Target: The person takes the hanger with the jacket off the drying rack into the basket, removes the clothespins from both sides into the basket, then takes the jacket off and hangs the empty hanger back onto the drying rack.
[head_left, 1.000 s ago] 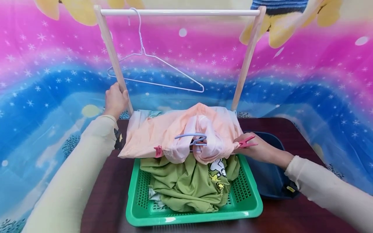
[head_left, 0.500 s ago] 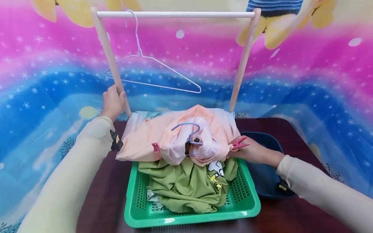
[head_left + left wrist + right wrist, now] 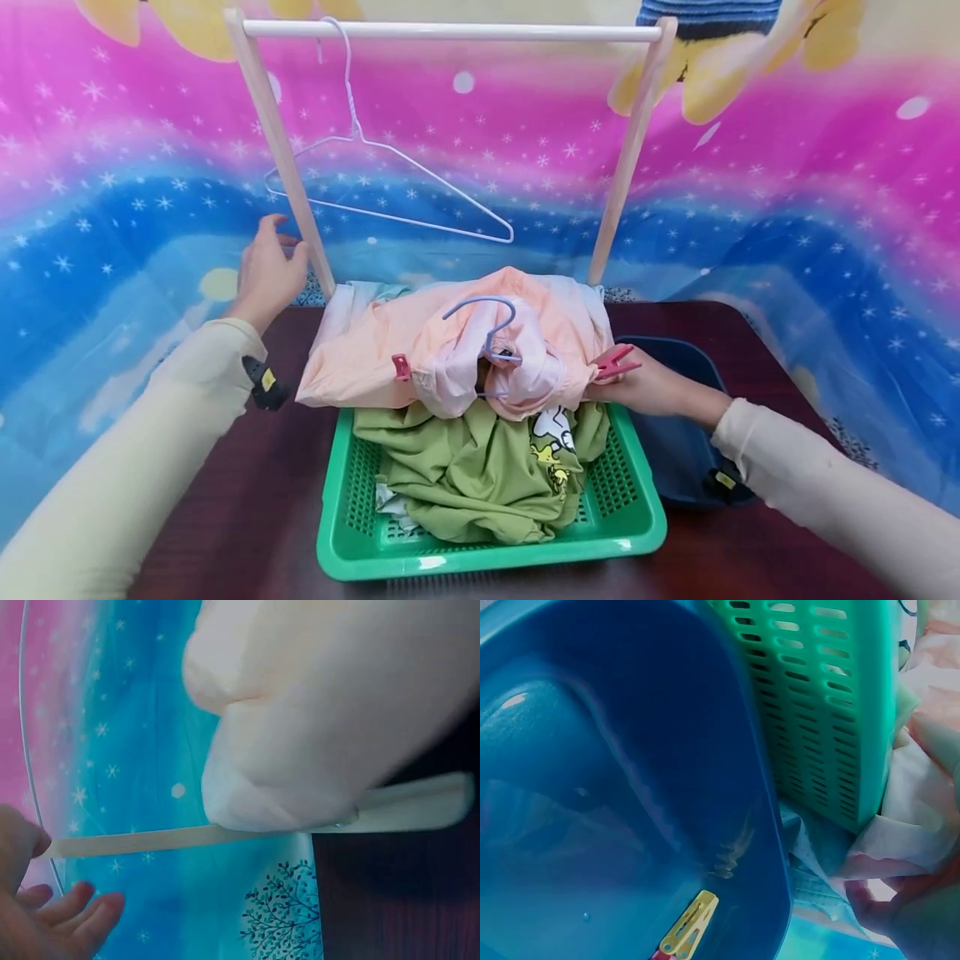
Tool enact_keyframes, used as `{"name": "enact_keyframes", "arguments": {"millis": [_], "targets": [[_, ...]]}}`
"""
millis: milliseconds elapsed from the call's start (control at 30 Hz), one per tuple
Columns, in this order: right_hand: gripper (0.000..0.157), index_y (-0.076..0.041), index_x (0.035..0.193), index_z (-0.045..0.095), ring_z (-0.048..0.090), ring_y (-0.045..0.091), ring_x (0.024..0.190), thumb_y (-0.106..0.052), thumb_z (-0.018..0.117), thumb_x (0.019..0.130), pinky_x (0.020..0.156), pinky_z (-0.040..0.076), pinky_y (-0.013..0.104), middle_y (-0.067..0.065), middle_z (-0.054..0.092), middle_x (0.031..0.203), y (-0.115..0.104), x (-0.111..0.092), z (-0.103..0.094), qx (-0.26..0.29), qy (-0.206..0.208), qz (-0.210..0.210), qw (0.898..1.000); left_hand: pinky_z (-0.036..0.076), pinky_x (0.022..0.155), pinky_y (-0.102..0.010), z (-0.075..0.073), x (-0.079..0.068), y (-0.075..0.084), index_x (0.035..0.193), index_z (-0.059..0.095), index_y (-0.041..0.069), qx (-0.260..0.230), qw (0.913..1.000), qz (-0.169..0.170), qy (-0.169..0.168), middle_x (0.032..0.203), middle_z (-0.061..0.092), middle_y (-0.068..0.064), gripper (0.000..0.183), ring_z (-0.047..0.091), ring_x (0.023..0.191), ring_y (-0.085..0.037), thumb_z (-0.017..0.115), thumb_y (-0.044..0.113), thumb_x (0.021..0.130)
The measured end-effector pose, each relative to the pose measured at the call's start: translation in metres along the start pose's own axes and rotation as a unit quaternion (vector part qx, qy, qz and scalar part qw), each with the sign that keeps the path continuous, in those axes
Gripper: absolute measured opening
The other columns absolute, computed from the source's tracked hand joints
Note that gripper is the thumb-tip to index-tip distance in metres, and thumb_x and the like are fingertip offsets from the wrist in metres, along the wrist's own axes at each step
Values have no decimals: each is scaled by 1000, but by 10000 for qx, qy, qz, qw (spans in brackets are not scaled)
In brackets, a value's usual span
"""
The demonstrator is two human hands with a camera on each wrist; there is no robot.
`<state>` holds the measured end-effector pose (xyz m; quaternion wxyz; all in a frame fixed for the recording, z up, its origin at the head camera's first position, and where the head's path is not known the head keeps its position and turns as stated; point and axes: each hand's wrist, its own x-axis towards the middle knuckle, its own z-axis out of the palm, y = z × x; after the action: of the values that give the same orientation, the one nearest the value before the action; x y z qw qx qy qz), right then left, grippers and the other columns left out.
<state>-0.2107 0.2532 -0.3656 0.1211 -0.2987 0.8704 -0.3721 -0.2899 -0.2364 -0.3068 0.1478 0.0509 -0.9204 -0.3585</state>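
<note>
On my feed, L hand [image 3: 268, 271] hangs loose by the rack [image 3: 281, 146]; R hand [image 3: 641, 385] pinches the peach shirt [image 3: 375, 346] near a pink peg [image 3: 615, 363], prob. to steady it. Shirt lies over back of the basket [image 3: 487, 567], w/ hanger hook [image 3: 513, 314] up.

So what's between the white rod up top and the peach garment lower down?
A white hanger, hooked over the white rod with no clothing on it, hangs short of the peach garment. The head view shows this.
</note>
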Motion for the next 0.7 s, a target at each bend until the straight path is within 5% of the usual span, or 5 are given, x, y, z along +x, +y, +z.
{"name": "enact_keyframes", "arguments": {"millis": [167,300,500,700], "targets": [[13,-10,79,75,64,9,63,-14,75,91,60,52,23,6,70,67,-2,0,-3,145,-104,-23,9998,43,96,-55,-7,-19,-3,137,48,3,-8,9980,363,511,127,57,-21,43,54,118,-38,42,31,105],[12,-8,86,75,62,7,66,-18,73,93,63,51,23,6,69,70,-5,-2,-5,54,-85,239,9997,42,88,-44,-5,-42,0,122,59,2,-273,9955,857,306,113,63,-19,40,57,106,-32,46,36,105],[24,-5,110,69,58,4,75,-27,66,99,71,47,23,1,62,81,-6,-6,-7,-201,24,770,9968,44,88,-44,18,-87,5,114,68,2,-609,9869,1437,-399,103,69,-18,38,61,101,-30,47,33,106],[24,-6,97,70,50,2,63,-29,66,99,67,45,22,-3,57,72,-6,-3,-5,-44,93,947,9955,43,84,-45,43,-127,-7,93,72,6,-372,9695,2422,39,85,71,-10,21,64,86,-28,59,22,96]]}}
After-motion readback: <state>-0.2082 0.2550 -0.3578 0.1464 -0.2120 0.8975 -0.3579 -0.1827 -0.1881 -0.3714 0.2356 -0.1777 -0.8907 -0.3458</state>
